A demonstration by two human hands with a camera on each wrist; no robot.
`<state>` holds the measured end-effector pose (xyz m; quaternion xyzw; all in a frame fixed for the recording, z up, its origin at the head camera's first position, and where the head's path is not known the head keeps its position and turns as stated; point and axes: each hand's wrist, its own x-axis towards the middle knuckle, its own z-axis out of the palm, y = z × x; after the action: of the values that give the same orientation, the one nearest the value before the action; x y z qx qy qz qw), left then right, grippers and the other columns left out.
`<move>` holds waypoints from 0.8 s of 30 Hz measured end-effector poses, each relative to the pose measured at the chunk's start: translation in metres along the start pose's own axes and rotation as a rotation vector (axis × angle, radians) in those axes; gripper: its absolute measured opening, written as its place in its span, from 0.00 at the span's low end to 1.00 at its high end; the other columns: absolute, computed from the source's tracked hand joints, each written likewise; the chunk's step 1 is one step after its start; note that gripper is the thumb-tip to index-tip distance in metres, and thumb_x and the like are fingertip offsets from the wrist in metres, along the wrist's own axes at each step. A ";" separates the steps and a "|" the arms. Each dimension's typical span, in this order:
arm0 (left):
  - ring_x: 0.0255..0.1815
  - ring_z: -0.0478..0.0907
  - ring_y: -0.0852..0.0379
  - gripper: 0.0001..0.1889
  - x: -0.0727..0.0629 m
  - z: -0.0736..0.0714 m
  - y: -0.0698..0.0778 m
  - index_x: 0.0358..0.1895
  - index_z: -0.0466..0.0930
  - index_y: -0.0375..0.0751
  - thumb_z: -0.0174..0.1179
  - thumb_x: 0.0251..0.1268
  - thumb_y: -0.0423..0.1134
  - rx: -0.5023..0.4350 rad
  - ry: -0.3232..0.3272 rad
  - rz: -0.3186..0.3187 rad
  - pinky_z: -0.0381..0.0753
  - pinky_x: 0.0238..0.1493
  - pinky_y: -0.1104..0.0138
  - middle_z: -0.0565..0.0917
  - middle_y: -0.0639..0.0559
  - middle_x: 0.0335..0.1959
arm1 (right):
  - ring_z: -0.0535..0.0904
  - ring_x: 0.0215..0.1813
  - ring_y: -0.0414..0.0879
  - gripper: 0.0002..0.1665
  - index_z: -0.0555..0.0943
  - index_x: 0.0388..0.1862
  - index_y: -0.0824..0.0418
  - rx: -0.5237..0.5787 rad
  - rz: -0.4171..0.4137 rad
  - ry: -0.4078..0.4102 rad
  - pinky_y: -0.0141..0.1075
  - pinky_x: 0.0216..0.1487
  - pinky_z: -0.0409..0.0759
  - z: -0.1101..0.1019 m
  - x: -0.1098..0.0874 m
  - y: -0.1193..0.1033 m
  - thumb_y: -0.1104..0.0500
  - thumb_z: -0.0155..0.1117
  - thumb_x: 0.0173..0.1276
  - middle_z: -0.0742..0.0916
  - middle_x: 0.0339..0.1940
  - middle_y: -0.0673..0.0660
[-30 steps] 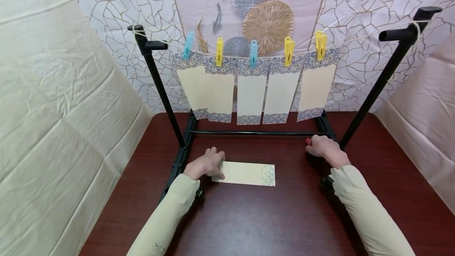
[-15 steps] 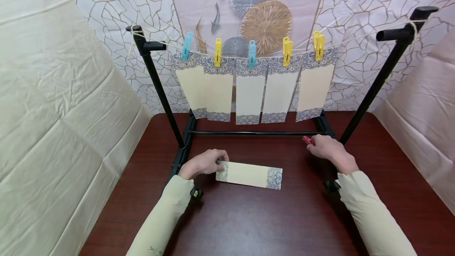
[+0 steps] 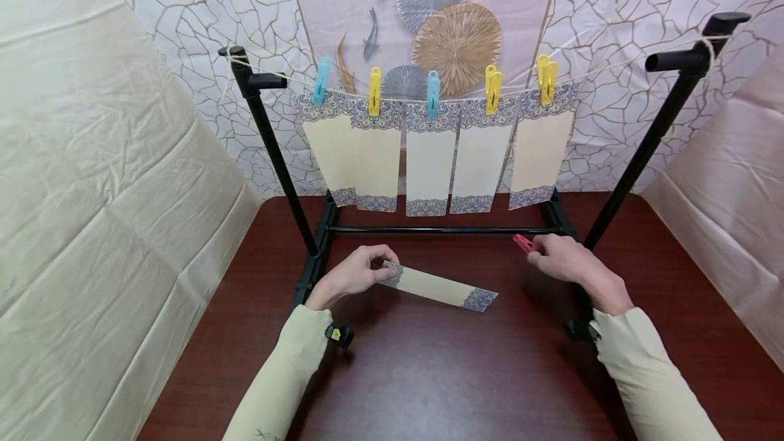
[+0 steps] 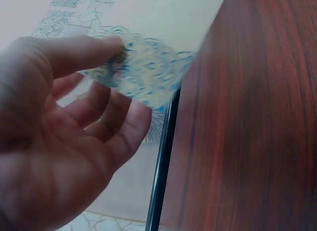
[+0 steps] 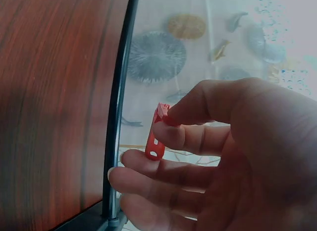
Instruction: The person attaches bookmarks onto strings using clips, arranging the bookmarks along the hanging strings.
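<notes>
My left hand (image 3: 358,272) pinches one patterned end of a cream paper card (image 3: 437,288) between thumb and fingers. The card is tilted, its far end pointing right, and both ends carry a blue lace-like print. In the left wrist view the thumb presses on the card's printed end (image 4: 148,75). A red clothespin (image 3: 523,243) is pinched by my right hand (image 3: 566,260), close to the right foot of the stand. The right wrist view shows the red clothespin (image 5: 157,134) between thumb and index finger, the other fingers loosely bent below it.
Behind the hands, a black stand (image 3: 282,162) carries a string with several similar cards (image 3: 427,169) hung by blue clothespins (image 3: 433,94) and yellow clothespins (image 3: 374,92). A low black crossbar (image 3: 441,230) runs across the dark red wooden table (image 3: 465,386). Pale cloth hangs at both sides.
My left hand has raised the card from the table and tilted it. My right hand has turned slightly, so more of the red clothespin shows, pointing left.
</notes>
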<state>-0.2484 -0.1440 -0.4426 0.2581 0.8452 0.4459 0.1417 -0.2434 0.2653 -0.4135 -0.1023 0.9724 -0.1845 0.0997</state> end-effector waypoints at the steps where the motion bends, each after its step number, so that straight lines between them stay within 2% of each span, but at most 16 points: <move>1: 0.36 0.75 0.55 0.02 0.000 0.001 0.000 0.41 0.81 0.51 0.61 0.69 0.42 -0.013 0.011 0.012 0.77 0.36 0.67 0.82 0.54 0.36 | 0.69 0.24 0.45 0.10 0.77 0.32 0.59 0.006 -0.012 0.002 0.37 0.27 0.65 -0.001 -0.002 -0.001 0.55 0.54 0.71 0.75 0.20 0.52; 5: 0.40 0.78 0.53 0.03 0.001 0.003 0.002 0.42 0.80 0.52 0.60 0.70 0.43 -0.039 0.061 0.059 0.80 0.41 0.62 0.82 0.54 0.38 | 0.69 0.24 0.44 0.09 0.79 0.33 0.59 0.011 -0.048 0.029 0.36 0.28 0.65 -0.002 -0.009 -0.005 0.57 0.54 0.70 0.76 0.21 0.51; 10: 0.38 0.83 0.43 0.06 0.002 0.004 0.008 0.46 0.80 0.46 0.59 0.70 0.40 -0.115 0.102 0.084 0.84 0.44 0.54 0.82 0.46 0.40 | 0.69 0.24 0.43 0.08 0.80 0.33 0.58 0.016 -0.089 0.056 0.35 0.28 0.65 -0.006 -0.017 -0.010 0.58 0.55 0.69 0.77 0.22 0.51; 12: 0.37 0.84 0.41 0.07 0.003 0.005 0.012 0.47 0.80 0.43 0.59 0.71 0.38 -0.110 0.118 0.080 0.84 0.43 0.56 0.82 0.43 0.40 | 0.69 0.25 0.43 0.07 0.80 0.33 0.58 0.018 -0.102 0.065 0.35 0.28 0.66 -0.008 -0.021 -0.012 0.59 0.55 0.69 0.77 0.23 0.51; 15: 0.35 0.83 0.42 0.07 -0.002 0.002 0.032 0.47 0.80 0.41 0.58 0.71 0.37 -0.069 0.141 0.077 0.82 0.39 0.63 0.83 0.41 0.38 | 0.69 0.25 0.43 0.07 0.79 0.33 0.58 0.027 -0.118 0.091 0.35 0.28 0.66 -0.014 -0.029 -0.016 0.59 0.56 0.70 0.76 0.23 0.51; 19: 0.33 0.82 0.44 0.06 0.000 0.002 0.039 0.46 0.79 0.45 0.60 0.70 0.38 -0.065 0.144 0.096 0.80 0.35 0.65 0.83 0.46 0.35 | 0.68 0.26 0.44 0.06 0.78 0.33 0.58 0.031 -0.126 0.132 0.35 0.26 0.66 -0.024 -0.040 -0.019 0.60 0.56 0.70 0.75 0.24 0.52; 21: 0.34 0.83 0.42 0.06 0.004 0.004 0.035 0.47 0.79 0.47 0.61 0.69 0.39 -0.090 0.149 0.115 0.81 0.35 0.65 0.83 0.49 0.36 | 0.68 0.26 0.44 0.06 0.79 0.35 0.59 0.023 -0.132 0.149 0.35 0.26 0.65 -0.030 -0.045 -0.021 0.59 0.56 0.70 0.75 0.24 0.52; 22: 0.34 0.83 0.44 0.07 0.006 0.004 0.033 0.47 0.79 0.49 0.61 0.69 0.39 -0.095 0.154 0.124 0.81 0.35 0.65 0.83 0.50 0.36 | 0.68 0.27 0.44 0.06 0.79 0.36 0.59 0.018 -0.138 0.160 0.35 0.26 0.66 -0.034 -0.047 -0.022 0.59 0.56 0.71 0.75 0.25 0.52; 24: 0.34 0.82 0.48 0.08 0.007 0.005 0.039 0.48 0.79 0.49 0.61 0.69 0.38 -0.096 0.169 0.150 0.80 0.35 0.67 0.83 0.51 0.38 | 0.68 0.26 0.43 0.06 0.79 0.38 0.59 0.011 -0.153 0.188 0.34 0.27 0.65 -0.041 -0.053 -0.024 0.59 0.56 0.71 0.75 0.25 0.51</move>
<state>-0.2394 -0.1186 -0.4131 0.2748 0.8103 0.5154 0.0483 -0.1977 0.2696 -0.3589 -0.1581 0.9657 -0.2057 -0.0058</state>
